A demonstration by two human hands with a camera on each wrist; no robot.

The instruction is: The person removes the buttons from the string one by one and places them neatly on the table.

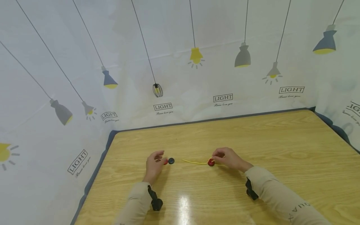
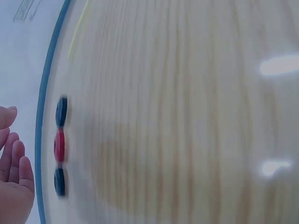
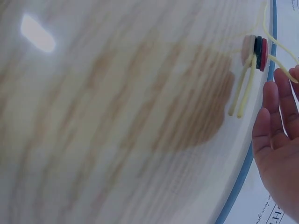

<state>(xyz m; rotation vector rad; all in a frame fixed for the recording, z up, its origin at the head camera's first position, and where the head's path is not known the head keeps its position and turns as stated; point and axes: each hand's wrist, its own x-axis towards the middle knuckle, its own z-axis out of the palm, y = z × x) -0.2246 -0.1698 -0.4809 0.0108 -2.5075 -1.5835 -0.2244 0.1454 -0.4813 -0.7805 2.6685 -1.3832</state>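
My left hand (image 1: pixel 154 164) hovers by a short row of buttons, its fingers loosely bent and holding nothing. In the left wrist view the row is a dark button (image 2: pixel 61 112), a red button (image 2: pixel 59 145) and another dark button (image 2: pixel 59 182). In the head view my hand covers part of the row. My right hand (image 1: pixel 229 157) pinches a yellow string (image 1: pixel 194 162) that runs through a stack of buttons with a red button (image 1: pixel 211 162) on top. The right wrist view shows a dark button (image 3: pixel 258 52) beneath the red one; two string ends stick out below. The right fingertips are partly cut off.
Both hands work over a wooden table (image 1: pixel 281 140) with a blue edge. White sheeting (image 1: pixel 180 75) printed with lamps rises behind and beside it. A bright reflection (image 1: pixel 184 206) lies on the tabletop near me.
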